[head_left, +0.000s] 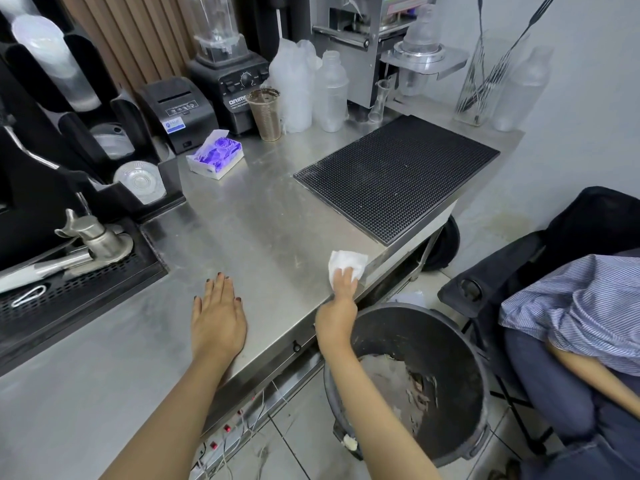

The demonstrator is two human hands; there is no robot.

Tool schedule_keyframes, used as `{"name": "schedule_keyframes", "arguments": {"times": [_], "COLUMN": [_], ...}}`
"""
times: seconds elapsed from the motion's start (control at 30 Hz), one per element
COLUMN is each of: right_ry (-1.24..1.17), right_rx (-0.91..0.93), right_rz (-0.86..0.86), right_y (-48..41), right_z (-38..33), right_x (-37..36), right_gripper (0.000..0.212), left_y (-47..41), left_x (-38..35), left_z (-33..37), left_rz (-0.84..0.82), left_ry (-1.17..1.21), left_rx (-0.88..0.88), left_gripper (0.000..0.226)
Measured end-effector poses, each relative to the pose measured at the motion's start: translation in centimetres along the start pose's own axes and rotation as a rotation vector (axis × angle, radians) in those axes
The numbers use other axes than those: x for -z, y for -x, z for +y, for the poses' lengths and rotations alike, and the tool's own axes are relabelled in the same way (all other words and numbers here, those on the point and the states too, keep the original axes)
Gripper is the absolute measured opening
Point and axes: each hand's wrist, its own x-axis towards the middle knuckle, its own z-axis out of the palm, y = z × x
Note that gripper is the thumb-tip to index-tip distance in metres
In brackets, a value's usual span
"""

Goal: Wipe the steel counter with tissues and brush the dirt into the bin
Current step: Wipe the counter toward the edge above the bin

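The right hand (341, 289) grips a white crumpled tissue (348, 263) at the near edge of the brushed steel counter (249, 230), just above the round dark grey plastic bin (443, 337). The left hand (218, 317) lies flat on the steel, fingers straight. The black blender base (239, 88) reads "ORIM", the rest hidden.

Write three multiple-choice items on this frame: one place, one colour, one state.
1. Where does the bin stand? A on a chair; B on the floor by the counter edge; C in a sink.
2. What colour is the mat? A blue; B white; C black.
3. How is the left hand? A flat on the counter; B curled in a fist; C raised.
Key: 1 B, it sits on the floor below the counter edge. 2 C, the ribbed mat is black. 3 A, its straight fingers lie on the counter, while the right hand grips the tissue.
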Motion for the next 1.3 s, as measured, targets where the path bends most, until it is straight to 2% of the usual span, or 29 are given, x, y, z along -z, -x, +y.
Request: {"name": "schedule_keyframes", "arguments": {"times": [0.07,0.17,0.27,0.4,0.53,0.63,0.73,0.8,0.83,0.87,0.93,1.03,1.13,1.2,1.3], "right_ry": [-0.004,-0.042,-0.101,-0.127,-0.174,-0.191,-0.265,-0.257,-0.226,-0.216,-0.212,-0.272,-0.138,-0.023,-0.082], "right_rx": [-0.040,-0.142,-0.181,-0.438,-0.389,-0.362,-0.491,-0.582,-0.588,-0.575,-0.500,-0.329,-0.144,-0.081,-0.162], "right_rz": [0.020,0.077,0.084,0.114,0.144,0.064,0.068,-0.037,-0.096,-0.115,-0.009,0.108,0.013,0.018,-0.009], "right_y": [-1.2,-3.8,-5.4,-6.4,-4.5,-2.8,-3.2,-3.0,-2.8,-2.5,-2.0,-1.9,-2.1,-2.2,-2.1], "right_z": [-0.1,-0.4,-0.6,1.3,1.8,-0.1,0.7,1.8,2.4,2.9,3.1,1.7,0.3,0.4,0.8], "right_x": [-0.5,0.8,2.5,4.4,3.5,1.5,0.6,0.8,0.9,1.1,1.8,2.0,1.1,0.8,2.2], "right_gripper": [0.072,0.076,0.074,0.057,0.058,0.064,0.055,0.046,0.048,0.056,0.067,0.064,0.070,0.070,0.072], "left_y": [0.1,0.1,0.1,0.2,0.1,0.0,0.0,0.0,0.0,0.0,0.0,0.0,0.0,0.0,0.1], "left_x": [0.0,0.0,0.0,0.1,0.1,0.1,0.0,0.0,0.0,0.0,0.0,0.0,-0.1,-0.2,-0.1], "left_z": [0.1,0.1,0.0,0.1,0.1,0.1,0.0,0.0,0.0,0.0,0.1,0.1,-0.1,-0.2,-0.2], "left_rz": [-0.003,-0.011,-0.011,-0.012,-0.005,-0.002,-0.007,-0.008,-0.008,-0.008,-0.002,-0.001,-0.004,-0.008,-0.016], "left_ry": [-0.005,-0.011,-0.008,0.000,-0.007,-0.013,-0.016,-0.012,-0.010,-0.010,-0.010,0.002,0.010,0.019,0.037], "left_rx": [0.000,0.001,-0.002,-0.005,-0.004,-0.002,0.000,-0.001,0.000,-0.001,-0.006,-0.008,-0.011,-0.007,-0.012], "left_gripper": [0.050,0.050,0.050,0.050,0.050,0.050,0.050,0.050,0.050,0.050,0.050,0.050,0.050,0.050,0.049]}}
